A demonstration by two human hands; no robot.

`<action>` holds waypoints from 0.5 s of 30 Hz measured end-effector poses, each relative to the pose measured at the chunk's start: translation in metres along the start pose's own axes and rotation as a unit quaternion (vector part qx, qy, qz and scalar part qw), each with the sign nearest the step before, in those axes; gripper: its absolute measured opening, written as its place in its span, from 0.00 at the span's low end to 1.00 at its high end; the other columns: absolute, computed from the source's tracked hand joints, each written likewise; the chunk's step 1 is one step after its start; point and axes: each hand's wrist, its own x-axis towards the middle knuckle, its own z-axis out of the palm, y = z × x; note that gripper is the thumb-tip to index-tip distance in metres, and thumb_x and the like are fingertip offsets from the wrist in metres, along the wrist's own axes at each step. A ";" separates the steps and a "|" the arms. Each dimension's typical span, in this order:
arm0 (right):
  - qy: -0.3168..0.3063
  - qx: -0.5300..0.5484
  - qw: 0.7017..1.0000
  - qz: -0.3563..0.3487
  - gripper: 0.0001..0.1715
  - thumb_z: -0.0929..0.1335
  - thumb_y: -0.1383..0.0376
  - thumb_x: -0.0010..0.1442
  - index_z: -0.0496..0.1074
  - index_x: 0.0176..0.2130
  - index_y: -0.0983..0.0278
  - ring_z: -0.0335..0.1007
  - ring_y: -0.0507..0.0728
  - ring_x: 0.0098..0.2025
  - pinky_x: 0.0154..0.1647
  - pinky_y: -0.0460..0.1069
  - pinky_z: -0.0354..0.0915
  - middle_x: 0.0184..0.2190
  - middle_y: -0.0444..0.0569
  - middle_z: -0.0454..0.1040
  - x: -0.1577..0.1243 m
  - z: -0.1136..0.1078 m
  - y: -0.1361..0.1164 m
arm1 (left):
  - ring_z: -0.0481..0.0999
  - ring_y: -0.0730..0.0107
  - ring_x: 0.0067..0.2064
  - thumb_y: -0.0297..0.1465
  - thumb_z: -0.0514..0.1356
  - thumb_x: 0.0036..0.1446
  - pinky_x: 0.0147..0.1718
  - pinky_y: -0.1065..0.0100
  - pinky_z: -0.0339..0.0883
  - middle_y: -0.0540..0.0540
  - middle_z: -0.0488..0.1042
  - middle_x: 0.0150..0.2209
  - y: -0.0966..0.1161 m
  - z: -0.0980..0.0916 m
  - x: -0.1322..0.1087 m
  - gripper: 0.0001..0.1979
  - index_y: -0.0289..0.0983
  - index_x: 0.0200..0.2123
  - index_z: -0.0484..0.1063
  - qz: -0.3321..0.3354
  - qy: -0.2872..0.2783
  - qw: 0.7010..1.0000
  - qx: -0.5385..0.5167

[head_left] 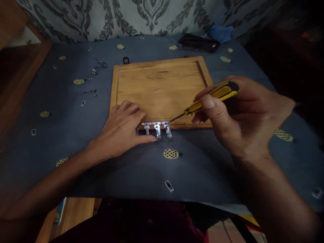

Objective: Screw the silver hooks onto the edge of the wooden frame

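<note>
A framed wooden board (159,87) lies flat on a blue patterned cloth (50,141). A small silver metal hook rack (157,128) sits along the board's near edge. My left hand (124,126) presses down on the rack's left end, thumb along its front and fingers curled on the board. My right hand (235,111) grips a yellow-and-black screwdriver (210,99). Its metal tip touches the right end of the rack.
Small metal parts (95,69) and screws lie scattered on the cloth at the left. A black case (198,43) and a blue rag (221,33) rest behind the board by the patterned curtain. The table's near edge runs just below my arms.
</note>
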 end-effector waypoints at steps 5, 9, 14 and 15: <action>-0.004 0.006 1.000 0.001 0.10 0.71 0.61 0.66 0.73 0.32 0.59 0.71 0.46 0.21 0.22 0.45 0.67 0.29 0.39 0.71 0.000 0.001 0.001 | 0.74 0.55 0.50 0.49 0.65 0.59 0.48 0.57 0.67 0.45 0.77 0.42 -0.021 -0.012 0.003 0.20 0.39 0.43 0.77 -0.019 0.020 0.998 -0.056; 0.001 0.002 1.000 -0.010 0.09 0.71 0.63 0.66 0.73 0.32 0.61 0.70 0.45 0.22 0.22 0.44 0.65 0.27 0.38 0.71 0.000 0.002 0.002 | 0.78 0.61 0.44 0.39 0.57 0.66 0.44 0.61 0.69 0.47 0.80 0.40 -0.053 -0.024 0.006 0.12 0.40 0.41 0.78 -0.054 0.091 0.991 -0.088; -0.005 -0.003 1.000 -0.013 0.07 0.70 0.65 0.66 0.74 0.33 0.60 0.71 0.46 0.22 0.23 0.45 0.66 0.26 0.38 0.72 -0.001 0.000 0.003 | 0.80 0.61 0.42 0.34 0.58 0.60 0.41 0.63 0.70 0.47 0.82 0.40 -0.099 -0.031 0.010 0.09 0.40 0.37 0.79 -0.160 0.197 0.960 -0.121; -0.007 -0.002 1.000 -0.008 0.06 0.70 0.65 0.66 0.75 0.34 0.60 0.71 0.46 0.22 0.23 0.45 0.66 0.26 0.38 0.72 -0.001 0.000 0.003 | 0.80 0.62 0.42 0.33 0.58 0.60 0.40 0.64 0.71 0.47 0.82 0.39 -0.107 -0.032 0.010 0.09 0.40 0.37 0.79 -0.180 0.215 0.951 -0.130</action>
